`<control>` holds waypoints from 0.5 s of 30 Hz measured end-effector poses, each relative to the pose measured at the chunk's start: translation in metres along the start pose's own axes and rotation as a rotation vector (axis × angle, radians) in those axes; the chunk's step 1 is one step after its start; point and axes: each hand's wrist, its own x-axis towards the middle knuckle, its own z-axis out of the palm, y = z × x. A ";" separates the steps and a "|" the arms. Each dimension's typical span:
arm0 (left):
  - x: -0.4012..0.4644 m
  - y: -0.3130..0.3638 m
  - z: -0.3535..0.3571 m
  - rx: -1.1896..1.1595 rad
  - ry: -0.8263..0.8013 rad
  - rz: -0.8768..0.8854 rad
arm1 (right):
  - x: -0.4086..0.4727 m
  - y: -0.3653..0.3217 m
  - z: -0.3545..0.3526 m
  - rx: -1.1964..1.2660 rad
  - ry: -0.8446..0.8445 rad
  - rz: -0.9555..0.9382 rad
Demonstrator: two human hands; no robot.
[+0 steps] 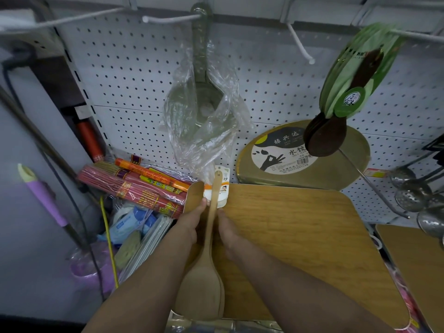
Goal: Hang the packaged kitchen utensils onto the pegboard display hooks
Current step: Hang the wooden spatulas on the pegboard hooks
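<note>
I look down at a white pegboard (134, 75) wall with white hooks (168, 19) jutting toward me, and below it a shelf stacked with wooden cutting boards (300, 236).

My left hand (189, 224) and right hand (225, 230) sit side by side over the near-left corner of the top board, both forearms reaching up from the bottom edge. Between them I hold a bundle of wooden spatulas (206, 272); both grips close on the handles, left fingers curled round one side, right fingers pinching the other. I cannot count the spatulas in the bundle. The blades hang below the grip, toward me; the handle tips and their white label card (222, 188) point away, above the grip.

Further above the grip, one ladle in a clear plastic bag (204, 109) hangs on a hook. Up and right of the grip hangs one bunch of dark wooden spoons in green card sleeves (348, 92), with a round golden tray (300, 157) leaning behind. Left of the grip lie red incense packets (134, 188).
</note>
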 end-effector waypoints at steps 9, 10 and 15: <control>-0.084 0.011 0.027 -0.009 0.075 0.124 | -0.017 -0.008 -0.027 0.042 0.043 -0.126; -0.093 0.010 0.031 -0.020 0.071 0.140 | -0.024 -0.009 -0.034 0.046 0.046 -0.148; -0.120 -0.006 0.068 -0.087 0.037 0.213 | -0.067 -0.005 -0.087 0.103 0.065 -0.210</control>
